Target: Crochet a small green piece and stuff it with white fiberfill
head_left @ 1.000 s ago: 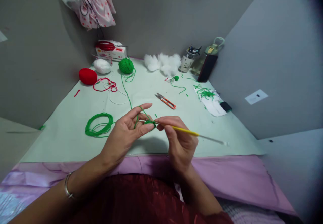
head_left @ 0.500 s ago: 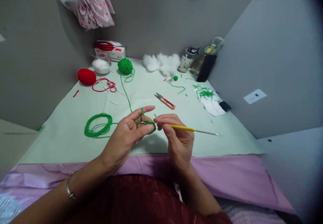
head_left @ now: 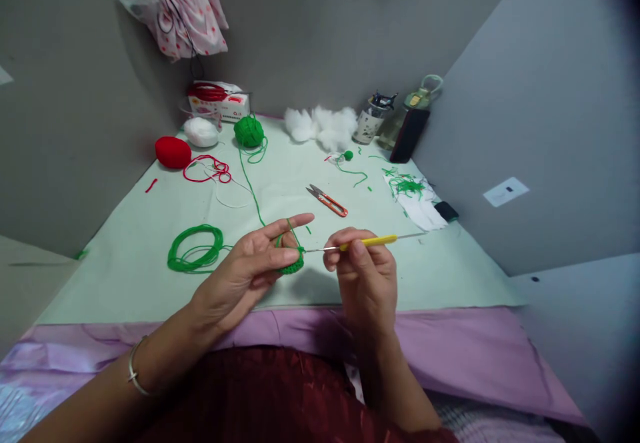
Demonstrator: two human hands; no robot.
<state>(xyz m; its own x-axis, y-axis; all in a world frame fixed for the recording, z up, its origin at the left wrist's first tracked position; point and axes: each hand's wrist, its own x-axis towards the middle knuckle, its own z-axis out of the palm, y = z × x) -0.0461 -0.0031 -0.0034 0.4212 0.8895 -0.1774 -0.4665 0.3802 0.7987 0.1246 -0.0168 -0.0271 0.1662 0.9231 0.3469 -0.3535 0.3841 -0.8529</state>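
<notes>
Between thumb and fingers, my left hand (head_left: 255, 256) pinches a small green crochet piece (head_left: 293, 267), its index finger stretched out with green yarn looped over it. My right hand (head_left: 367, 270) grips a crochet hook (head_left: 373, 242) by its yellow handle. The hook's metal tip reaches left to the edge of the crochet piece, where a loop of yarn sits on it. From the left hand the yarn runs back to a green yarn ball (head_left: 249, 132). A coil of green cord (head_left: 195, 248) lies left of the left hand.
Orange-handled thread snips (head_left: 327, 201) lie beyond the hands. Farther back are white stuffing (head_left: 323, 127), a red yarn ball (head_left: 173, 152), a white yarn ball (head_left: 201, 132) and a box (head_left: 227, 104). Green scraps (head_left: 407, 185) on white paper, a phone (head_left: 410, 135) and a bottle (head_left: 419, 98) stand right.
My right hand has moved right and slightly down, drawing the hook away from my left fingers, so more of its metal shaft shows. The crochet piece has shifted slightly down and left.
</notes>
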